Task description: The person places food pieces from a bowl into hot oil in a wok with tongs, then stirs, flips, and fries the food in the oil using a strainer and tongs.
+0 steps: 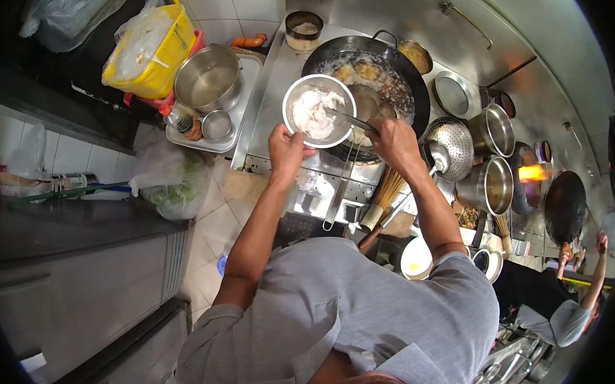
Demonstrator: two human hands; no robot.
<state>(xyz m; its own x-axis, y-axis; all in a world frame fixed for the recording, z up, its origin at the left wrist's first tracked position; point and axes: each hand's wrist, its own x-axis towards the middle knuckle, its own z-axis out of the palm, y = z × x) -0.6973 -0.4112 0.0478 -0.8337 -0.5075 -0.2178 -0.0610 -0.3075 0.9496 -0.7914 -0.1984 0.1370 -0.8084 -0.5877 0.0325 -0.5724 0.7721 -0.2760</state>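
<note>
My left hand (289, 151) is closed on the near-left rim of a metal bowl (289, 115), tilted over the left side of the wok. White, wet-looking batter or coated pieces (313, 114) lie inside. My right hand (395, 143) grips the handle of a slim metal utensil (351, 119), its tip dipping into the white mix; whether it is tongs or a spoon I cannot tell. Behind the bowl, bubbling oil fills a large black wok (419, 90), with golden pieces (365, 71) frying in it. A long wire-like handle (342, 186) runs from the wok toward me.
To the right are a perforated strainer (452, 144), a ladle (439, 157), steel pots (486, 184) and a bamboo brush (385, 194). A pot (207, 78) and sauce bottle (180, 121) stand on a left tray. At far right, another person (569, 317) holds a wok (565, 208) near flame (532, 173).
</note>
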